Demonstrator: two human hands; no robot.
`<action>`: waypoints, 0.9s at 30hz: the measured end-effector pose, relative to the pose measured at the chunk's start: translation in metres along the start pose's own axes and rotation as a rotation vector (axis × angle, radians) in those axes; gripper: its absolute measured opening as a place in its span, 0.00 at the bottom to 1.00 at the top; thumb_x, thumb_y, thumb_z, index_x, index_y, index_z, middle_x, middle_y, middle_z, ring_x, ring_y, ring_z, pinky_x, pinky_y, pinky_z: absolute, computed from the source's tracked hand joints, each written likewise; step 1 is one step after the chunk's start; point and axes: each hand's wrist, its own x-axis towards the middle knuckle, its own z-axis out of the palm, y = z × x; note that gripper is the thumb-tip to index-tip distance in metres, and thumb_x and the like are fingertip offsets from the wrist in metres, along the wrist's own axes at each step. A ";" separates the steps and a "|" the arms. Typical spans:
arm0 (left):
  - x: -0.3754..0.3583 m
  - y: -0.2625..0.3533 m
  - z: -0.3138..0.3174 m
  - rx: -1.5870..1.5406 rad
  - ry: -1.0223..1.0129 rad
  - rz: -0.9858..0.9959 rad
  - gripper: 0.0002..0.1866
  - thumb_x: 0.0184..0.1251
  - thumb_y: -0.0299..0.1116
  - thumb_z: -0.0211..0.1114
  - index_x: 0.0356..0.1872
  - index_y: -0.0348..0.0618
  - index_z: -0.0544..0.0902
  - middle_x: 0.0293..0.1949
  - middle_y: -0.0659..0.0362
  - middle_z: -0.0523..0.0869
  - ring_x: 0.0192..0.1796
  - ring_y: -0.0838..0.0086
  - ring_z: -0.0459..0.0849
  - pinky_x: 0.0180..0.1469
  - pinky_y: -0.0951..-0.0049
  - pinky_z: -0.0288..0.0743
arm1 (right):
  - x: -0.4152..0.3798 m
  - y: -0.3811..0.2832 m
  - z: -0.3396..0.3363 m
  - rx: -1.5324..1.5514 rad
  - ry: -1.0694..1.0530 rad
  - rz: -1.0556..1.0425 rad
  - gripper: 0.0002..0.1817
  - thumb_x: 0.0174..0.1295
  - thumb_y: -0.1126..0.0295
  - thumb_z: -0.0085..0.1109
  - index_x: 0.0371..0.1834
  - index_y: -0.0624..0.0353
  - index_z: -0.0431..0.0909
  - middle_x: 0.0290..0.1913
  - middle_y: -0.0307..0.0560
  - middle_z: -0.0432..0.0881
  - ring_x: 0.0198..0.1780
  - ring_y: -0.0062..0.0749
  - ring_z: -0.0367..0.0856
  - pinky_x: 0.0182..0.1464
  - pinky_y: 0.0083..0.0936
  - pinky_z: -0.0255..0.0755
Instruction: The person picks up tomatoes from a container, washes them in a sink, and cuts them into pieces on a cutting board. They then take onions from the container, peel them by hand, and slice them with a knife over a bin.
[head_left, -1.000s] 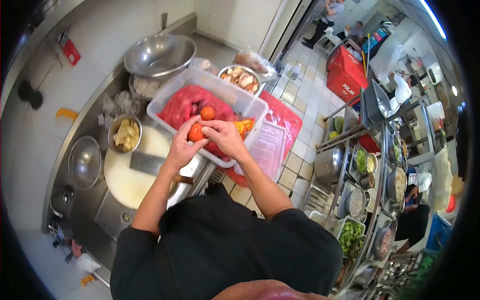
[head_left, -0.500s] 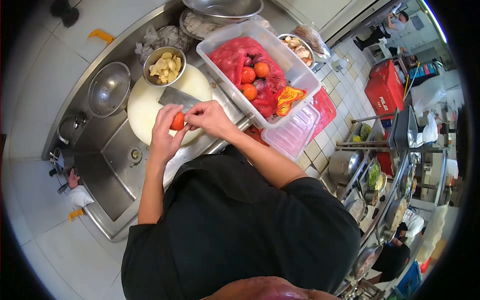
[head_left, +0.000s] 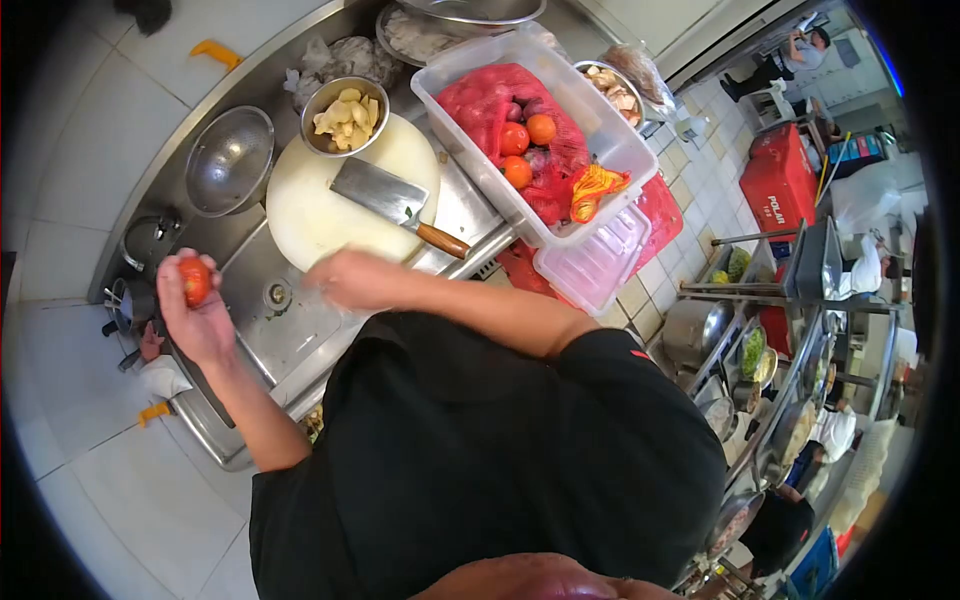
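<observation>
**Tomato held out over the sink's left end**

The left hand (head_left: 200,318) grips a red tomato (head_left: 194,280), fingers closed round it, raised over the left end of the steel sink (head_left: 290,340) near the tap (head_left: 130,300). The right hand (head_left: 350,280) hangs over the sink basin just beside the drain; it is blurred, and whether its fingers are apart or together cannot be told. It seems to hold nothing.

Just beyond the right hand lies a round white cutting board (head_left: 310,210), with a cleaver (head_left: 395,205) resting flat on it, wooden handle pointing to the right. A small steel bowl of pale cut pieces (head_left: 345,115) sits at the board's far edge, and a metal strainer (head_left: 230,160) lies to the board's left.

Farther right stands a clear plastic tub (head_left: 600,150) holding a red mesh bag (head_left: 490,105) and three more tomatoes (head_left: 520,150). Its lid (head_left: 595,265) lies below it.
</observation>
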 end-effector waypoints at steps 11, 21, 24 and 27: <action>-0.027 -0.165 0.115 0.066 -0.407 -0.642 0.10 0.74 0.35 0.63 0.46 0.40 0.81 0.40 0.56 0.86 0.42 0.72 0.84 0.44 0.71 0.80 | -0.149 0.080 -0.214 -0.773 0.424 0.248 0.25 0.50 0.69 0.70 0.56 0.56 0.82 0.54 0.55 0.78 0.56 0.55 0.79 0.63 0.42 0.74; -0.048 -0.176 0.256 0.552 -0.884 0.008 0.39 0.62 0.39 0.76 0.73 0.46 0.70 0.62 0.45 0.82 0.60 0.58 0.85 0.61 0.65 0.79 | -0.168 0.007 -0.170 0.463 0.815 0.134 0.31 0.54 0.84 0.74 0.62 0.67 0.73 0.56 0.53 0.83 0.58 0.32 0.83 0.56 0.30 0.83; -0.054 -0.179 0.253 0.569 -0.953 0.033 0.42 0.59 0.40 0.78 0.75 0.47 0.69 0.66 0.43 0.80 0.66 0.52 0.81 0.65 0.61 0.76 | -0.172 -0.001 -0.144 0.586 0.803 0.154 0.32 0.63 0.79 0.69 0.72 0.67 0.70 0.57 0.52 0.84 0.55 0.30 0.85 0.58 0.28 0.81; -0.058 -0.174 0.239 0.594 -1.038 -0.061 0.41 0.57 0.37 0.79 0.73 0.46 0.71 0.65 0.45 0.81 0.65 0.55 0.82 0.66 0.62 0.76 | -0.181 -0.001 -0.136 0.407 0.777 0.299 0.25 0.68 0.73 0.67 0.69 0.66 0.76 0.54 0.48 0.86 0.51 0.25 0.85 0.54 0.24 0.81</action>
